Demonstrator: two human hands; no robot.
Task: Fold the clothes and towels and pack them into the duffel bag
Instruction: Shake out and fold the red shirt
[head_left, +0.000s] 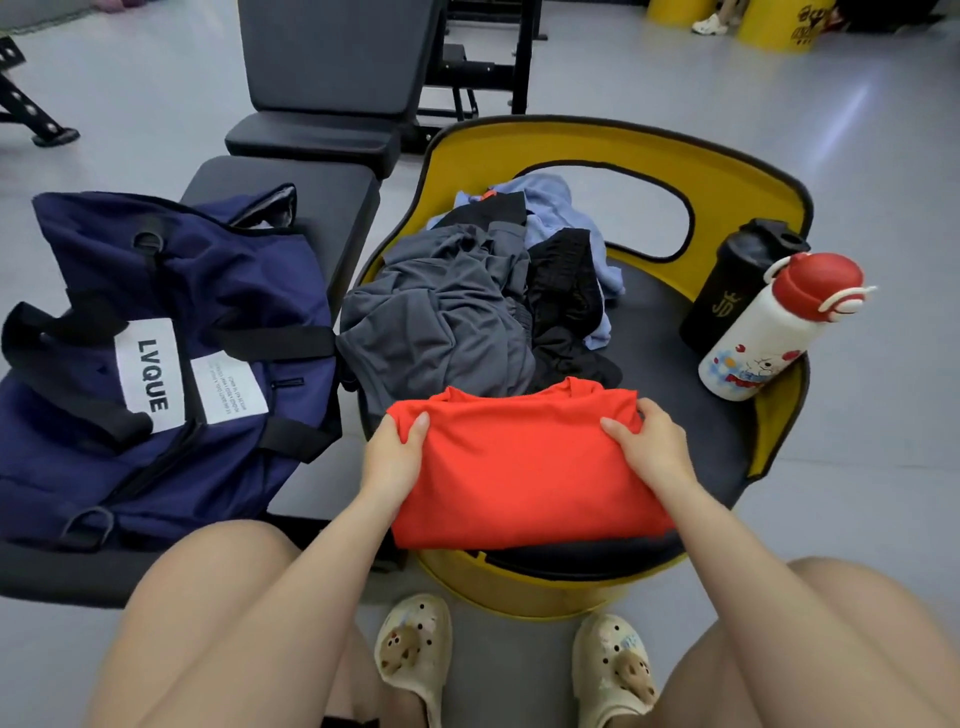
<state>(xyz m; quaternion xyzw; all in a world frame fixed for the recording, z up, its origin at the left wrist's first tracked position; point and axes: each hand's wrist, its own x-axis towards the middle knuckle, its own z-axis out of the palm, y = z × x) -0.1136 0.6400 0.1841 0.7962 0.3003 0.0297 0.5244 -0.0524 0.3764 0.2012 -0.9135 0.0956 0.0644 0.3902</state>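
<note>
A: First, what is occupying the most space, and how is it lying?

B: The navy duffel bag is lying on its side on the black padded bench at the left, its long axis running from the near left toward the far right, with the opening facing the far end. Its white patch is reading "LVQUE"; the smaller label beside it is carrying print too small to read.

A: And the work surface?

B: The yellow-and-black seat is standing directly ahead. A loose pile is sitting on its far half: a grey garment, a black garment and a light blue garment, all unfolded and overlapping.

A: Where is the item being handled?

B: The folded red shirt is lying on the near edge of the seat, long axis running left to right, collar pointing away toward the pile.

A: State of the hands?

B: The left hand is gripping the shirt's left edge, thumb on top. The right hand is gripping the right edge, fingers curling round the fabric.

A: Anything else nearby?

B: A black shaker bottle with gold lettering I cannot read and a white bottle with a red cap are standing at the seat's right, touching each other. Two cream clogs are resting on the floor below.
</note>
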